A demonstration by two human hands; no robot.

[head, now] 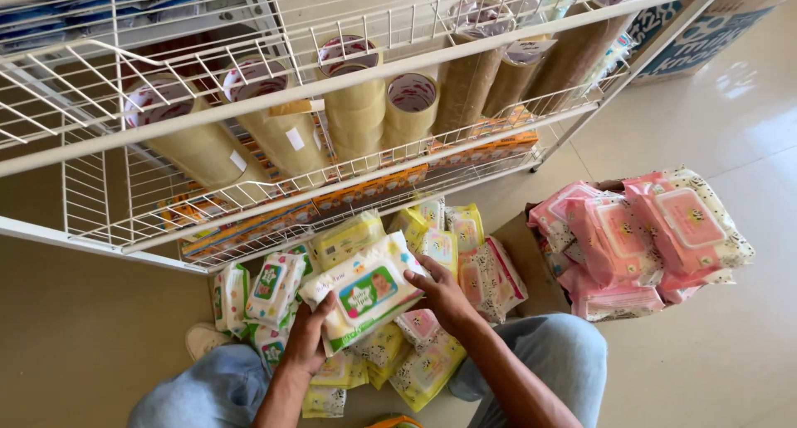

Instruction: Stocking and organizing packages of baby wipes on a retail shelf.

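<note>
You are holding a pack of wet wipes (365, 291) between both hands, low in front of the white wire rack (249, 104). Your left hand (309, 335) is clamped on its lower left end and your right hand (444, 293) grips its right edge, so the pack sits tilted, green label facing up. Under it, a loose pile of similar yellow and white packs (415, 353) lies on the floor (730, 345) between your knees, with a few more packs standing just to the left. On the rack's lower shelf, rolls of clear and brown tape (357, 104) stand in rows, and flat orange boxes (374, 187) lie beneath them. To your right, well apart from your hands, a stack of pink packs (639, 237) fills an open cardboard box.
</note>
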